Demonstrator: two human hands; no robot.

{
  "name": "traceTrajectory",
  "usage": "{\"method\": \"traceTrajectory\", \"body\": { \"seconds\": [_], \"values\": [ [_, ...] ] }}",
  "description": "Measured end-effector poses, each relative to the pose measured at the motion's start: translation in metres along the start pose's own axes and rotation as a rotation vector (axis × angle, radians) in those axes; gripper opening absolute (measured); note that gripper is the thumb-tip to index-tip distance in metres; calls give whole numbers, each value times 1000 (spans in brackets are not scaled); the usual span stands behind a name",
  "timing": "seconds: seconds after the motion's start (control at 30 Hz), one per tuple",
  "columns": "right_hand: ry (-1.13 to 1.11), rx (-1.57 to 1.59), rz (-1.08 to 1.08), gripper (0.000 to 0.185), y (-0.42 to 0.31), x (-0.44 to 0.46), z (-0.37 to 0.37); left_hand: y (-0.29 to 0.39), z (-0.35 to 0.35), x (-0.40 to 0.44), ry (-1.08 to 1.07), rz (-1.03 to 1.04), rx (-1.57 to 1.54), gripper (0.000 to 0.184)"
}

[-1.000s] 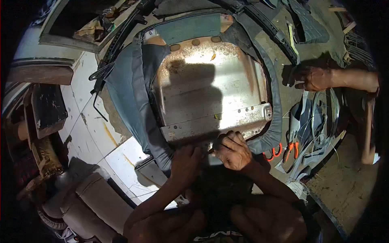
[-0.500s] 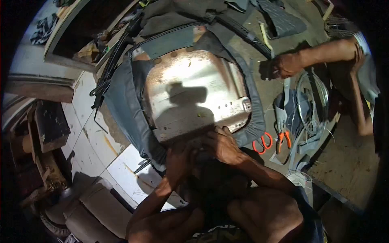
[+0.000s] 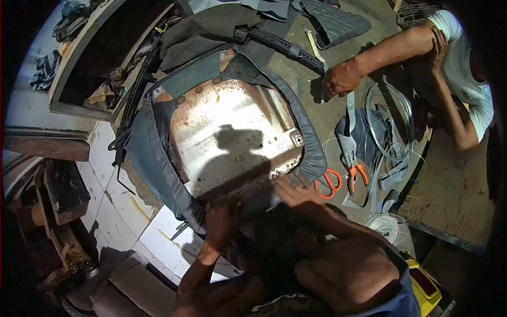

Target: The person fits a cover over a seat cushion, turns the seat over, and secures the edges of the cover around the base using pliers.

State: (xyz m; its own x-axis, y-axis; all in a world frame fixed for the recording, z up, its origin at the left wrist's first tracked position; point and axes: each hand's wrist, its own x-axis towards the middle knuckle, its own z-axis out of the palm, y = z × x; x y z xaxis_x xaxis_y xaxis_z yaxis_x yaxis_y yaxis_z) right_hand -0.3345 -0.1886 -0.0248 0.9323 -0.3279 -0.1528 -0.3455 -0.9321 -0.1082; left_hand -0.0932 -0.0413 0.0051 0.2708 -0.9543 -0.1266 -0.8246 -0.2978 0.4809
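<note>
Rests right hand, fingers extended and slightly spread, on near right edge of grey seat cover. Places left hand at near left edge; cannot tell, in shadow, whether pinching. Shows metal seat pan inside cover, centrally; scissors, pliers to right.

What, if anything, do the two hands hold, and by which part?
It cannot be told: the left hand and right hand are at the near edge of the grey cover, but shadow hides any grip.
</note>
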Motion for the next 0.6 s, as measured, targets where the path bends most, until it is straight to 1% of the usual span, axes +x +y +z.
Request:
{"method": "traceTrajectory", "body": {
  "seconds": [0.03,0.1,0.13,0.17,0.2,0.23,0.27,0.33,0.37,0.4,0.43,0.47,0.5,0.53,0.57,0.6],
  "values": [
    [6,0,1,52,9,-1,4,0,0,-1,-23,-18,16,16],
    [182,-7,-160,60,23,-5,18,-4,1,-4,-11,14,11,18],
    [76,281,-58,68,24,-6,4,-7,1,-2,6,43,2,21],
    [90,274,-58,68,30,-11,-13,-8,2,-1,16,51,9,21],
    [185,244,11,69,39,-21,-29,-8,3,-3,-22,7,23,23],
    [281,215,80,70,47,-28,-36,-7,2,-4,-58,-37,38,25],
    [287,218,80,70,50,-30,-28,-8,0,-3,-57,-36,45,25],
    [719,665,892,65,50,-27,-25,-4,-6,5,-112,-32,-102,22],
    [734,665,894,65,54,-24,-24,-2,-8,7,-106,-21,-95,22],
    [698,1311,1099,68,57,-16,-22,1,-12,9,-148,-67,-105,26],
    [586,1983,1247,73,50,-8,-32,4,-17,7,-196,-117,-113,31],
    [621,1560,1132,68,40,-4,-44,6,-24,10,-185,-107,-98,31],
    [637,1573,1124,68,41,-7,-52,9,-32,11,-202,-136,-99,33],
    [692,1710,1068,69,44,-13,-58,14,-43,11,-225,-167,-98,36],
    [760,1836,990,70,56,-14,-62,18,-58,20,-210,-148,-85,36],
    [776,1649,996,69,71,-15,-56,26,-81,29,-219,-163,-131,38]
  ]
}}
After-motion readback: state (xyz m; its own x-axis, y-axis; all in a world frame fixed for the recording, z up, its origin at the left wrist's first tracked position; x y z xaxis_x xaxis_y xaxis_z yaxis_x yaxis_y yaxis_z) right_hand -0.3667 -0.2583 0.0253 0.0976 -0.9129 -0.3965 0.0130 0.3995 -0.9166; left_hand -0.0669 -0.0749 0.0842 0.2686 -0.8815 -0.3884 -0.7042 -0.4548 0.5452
